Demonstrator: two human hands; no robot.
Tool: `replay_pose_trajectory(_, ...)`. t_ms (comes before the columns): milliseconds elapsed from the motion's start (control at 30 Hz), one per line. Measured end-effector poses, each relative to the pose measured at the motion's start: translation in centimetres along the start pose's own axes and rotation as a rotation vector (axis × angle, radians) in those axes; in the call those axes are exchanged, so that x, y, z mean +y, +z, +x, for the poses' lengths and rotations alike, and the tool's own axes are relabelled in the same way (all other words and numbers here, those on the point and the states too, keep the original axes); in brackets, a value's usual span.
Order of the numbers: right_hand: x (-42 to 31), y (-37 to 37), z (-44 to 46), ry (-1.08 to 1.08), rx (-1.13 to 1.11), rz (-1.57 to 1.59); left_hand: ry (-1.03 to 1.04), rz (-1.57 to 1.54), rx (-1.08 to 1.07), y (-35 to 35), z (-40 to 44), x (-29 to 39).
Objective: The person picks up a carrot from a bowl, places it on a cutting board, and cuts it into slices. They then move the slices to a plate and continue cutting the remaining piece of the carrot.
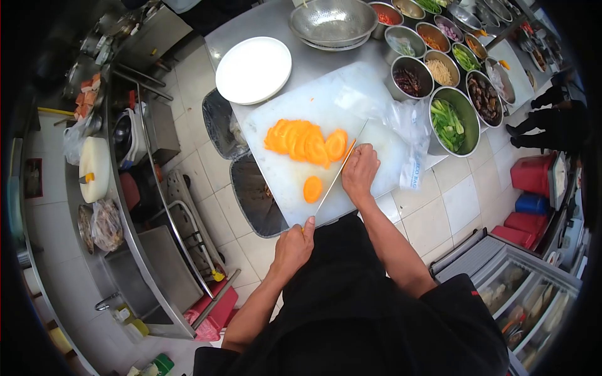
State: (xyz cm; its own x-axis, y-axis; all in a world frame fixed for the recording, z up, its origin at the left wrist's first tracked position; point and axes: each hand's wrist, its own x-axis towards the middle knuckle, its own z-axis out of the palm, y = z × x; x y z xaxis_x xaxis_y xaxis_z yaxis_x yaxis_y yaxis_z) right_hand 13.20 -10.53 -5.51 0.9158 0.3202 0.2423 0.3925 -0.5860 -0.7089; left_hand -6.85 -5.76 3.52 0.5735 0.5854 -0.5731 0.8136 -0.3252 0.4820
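My left hand (pixel 295 248) is closed around the handle of a kitchen knife, near the front edge of the white cutting board (pixel 269 197). The thin knife blade (pixel 327 193) slants up and right across the board. Against the blade's right side, my right hand (pixel 361 169) is closed over a carrot piece, mostly hidden, with a sliver of orange (pixel 348 150) showing at the blade. Overlapping carrot slices (pixel 295 140) lie left of the knife. One slice (pixel 337 144) sits close to the blade, and another (pixel 312 189) lies apart, nearer to me.
A white plate (pixel 254 70) stands behind the board's left corner. Clear plastic bags (pixel 411 135) cover its right side. Several metal bowls of cut ingredients, including one with green vegetables (pixel 463 99), crowd the right. Lined bins (pixel 254 194) stand below the left edge.
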Motion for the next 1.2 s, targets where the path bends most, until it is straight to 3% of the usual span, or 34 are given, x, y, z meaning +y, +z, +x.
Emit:
replay_pose_trajectory(600,0.0,-0.2,-0.2,-0.032,0.036,0.034,-0.099,0.019,-0.073,-1.6,-7.4,-2.7)
replay_pose_trajectory(933,0.3,0.2,-0.3,-0.004,0.017,0.001,-0.038,-0.006,-0.072,0.5,-0.6,-0.5)
replay_pose_trajectory(1200,-0.2,-1.9,0.2,0.036,-0.057,0.266,-0.033,-0.091,-0.055,0.3,-1.0,-1.1)
